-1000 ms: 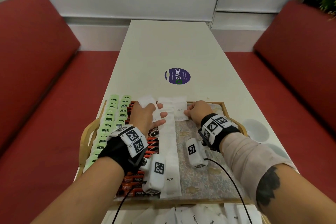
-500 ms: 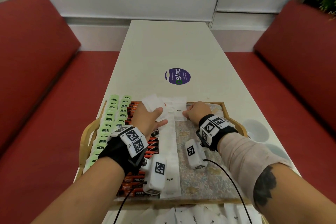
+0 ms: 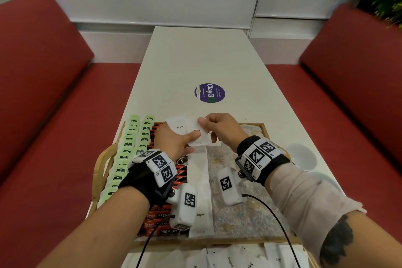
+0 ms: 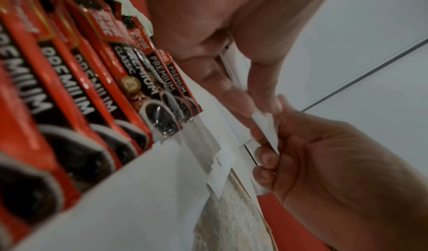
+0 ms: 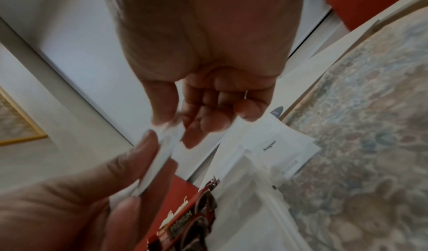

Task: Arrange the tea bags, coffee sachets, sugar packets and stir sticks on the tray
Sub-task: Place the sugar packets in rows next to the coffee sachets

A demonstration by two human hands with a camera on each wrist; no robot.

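Note:
My left hand point(image 3: 183, 137) holds a small fan of white sugar packets point(image 3: 179, 126) above the far end of the wooden tray point(image 3: 99, 167). My right hand point(image 3: 203, 123) meets it and pinches one packet point(image 3: 196, 130) of that fan between thumb and forefinger. The right wrist view shows the same pinch on the packet point(image 5: 171, 134), and so does the left wrist view on its edge point(image 4: 266, 126). On the tray lie two columns of green tea bags point(image 3: 130, 143), a row of red coffee sachets point(image 3: 165, 222) and a column of sugar packets point(image 3: 200, 180). No stir sticks are in view.
The tray's right half shows its bare floral lining point(image 3: 250, 209). More loose sugar packets point(image 3: 228, 259) lie on the table in front of the tray. Two white bowls point(image 3: 301, 156) stand right of it. A purple sticker point(image 3: 209, 93) marks the long table; red benches flank it.
My right hand has lifted off the packet at the tray's far end and moved left to the fan. My left hand has risen slightly with its packets.

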